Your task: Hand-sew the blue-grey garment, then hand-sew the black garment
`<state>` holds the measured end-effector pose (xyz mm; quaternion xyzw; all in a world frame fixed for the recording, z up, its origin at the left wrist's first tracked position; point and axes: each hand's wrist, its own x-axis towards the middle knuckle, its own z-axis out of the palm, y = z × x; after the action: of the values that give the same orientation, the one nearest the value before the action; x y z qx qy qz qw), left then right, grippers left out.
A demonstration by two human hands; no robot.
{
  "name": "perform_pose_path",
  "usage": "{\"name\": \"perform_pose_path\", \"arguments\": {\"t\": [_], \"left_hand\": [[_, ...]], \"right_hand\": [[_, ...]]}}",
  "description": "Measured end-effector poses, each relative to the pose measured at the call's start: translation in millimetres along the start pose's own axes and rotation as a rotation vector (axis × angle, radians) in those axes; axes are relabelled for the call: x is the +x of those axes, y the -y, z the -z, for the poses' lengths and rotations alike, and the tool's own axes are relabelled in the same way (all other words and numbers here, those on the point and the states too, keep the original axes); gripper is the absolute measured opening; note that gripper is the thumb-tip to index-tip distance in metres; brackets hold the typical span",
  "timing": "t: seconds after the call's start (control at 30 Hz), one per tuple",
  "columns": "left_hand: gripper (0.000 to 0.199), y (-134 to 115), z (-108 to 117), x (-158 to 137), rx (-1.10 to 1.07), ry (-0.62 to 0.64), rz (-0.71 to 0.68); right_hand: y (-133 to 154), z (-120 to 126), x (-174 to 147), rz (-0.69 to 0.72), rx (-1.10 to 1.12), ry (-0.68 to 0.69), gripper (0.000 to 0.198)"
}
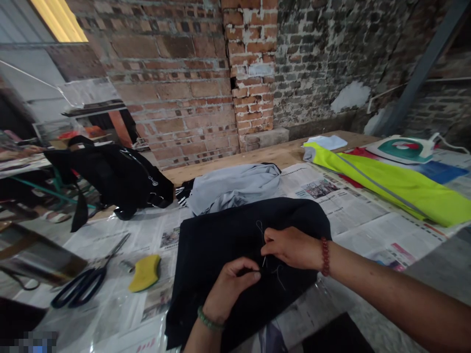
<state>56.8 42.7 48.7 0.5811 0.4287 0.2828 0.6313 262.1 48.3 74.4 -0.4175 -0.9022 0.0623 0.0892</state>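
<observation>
Taking up the far side is a big, worn brick wall (176, 98), and in front of it stands a wooden table (283, 153) with newspaper (353, 220) spread over most of it. Biggest thing on the paper is the folded dark cloth (221, 235), lying near the middle, right under both hands. Over on the right there's a neon yellow garment (390, 181) with a grey stripe, and on the far left of the table a black bag (114, 171) with a zip. Some bunched grey fabric (235, 184) sits just beyond the dark cloth. Boxy metal tin (40, 252) at the near left, white and green iron (403, 148) at the far right, past the neon stuff. Dark-handled scissors (100, 271) lie between the tin and a yellow sponge (144, 273).

Now the hands: the right hand (290, 247) comes in over the cloth, fingers curled, thumb and forefinger pinching what looks like a thin needle (264, 262). The left hand (228, 284) is just beside it, nearer and to the left, thumb and forefinger pinching a bit of the cloth. Smallest of the lot: a fine pale thread (261, 230), looping up by the right fingertips.
</observation>
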Motion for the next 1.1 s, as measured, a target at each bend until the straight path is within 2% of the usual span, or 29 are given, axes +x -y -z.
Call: {"name": "perform_pose_path", "arguments": {"t": [0.1, 0.5, 1.1], "left_hand": [[0.014, 2.8, -0.4, 0.5, -0.048, -0.003, 0.093], [0.021, 7.1, -4.2, 4.5, -0.144, 0.020, 0.112], [0.023, 7.9, -8.0, 5.3, -0.179, 0.023, 0.093]], "right_hand": [[-1.4, -1.2, -0.5, 0.027, 0.055, 0.008, 0.026], [-8.1, -2.4, -0.8, 0.108, 0.192, 0.089, 0.030], [-5.7, -7.4, -0.2, 0.144, 0.304, 0.063, 0.032]]}}
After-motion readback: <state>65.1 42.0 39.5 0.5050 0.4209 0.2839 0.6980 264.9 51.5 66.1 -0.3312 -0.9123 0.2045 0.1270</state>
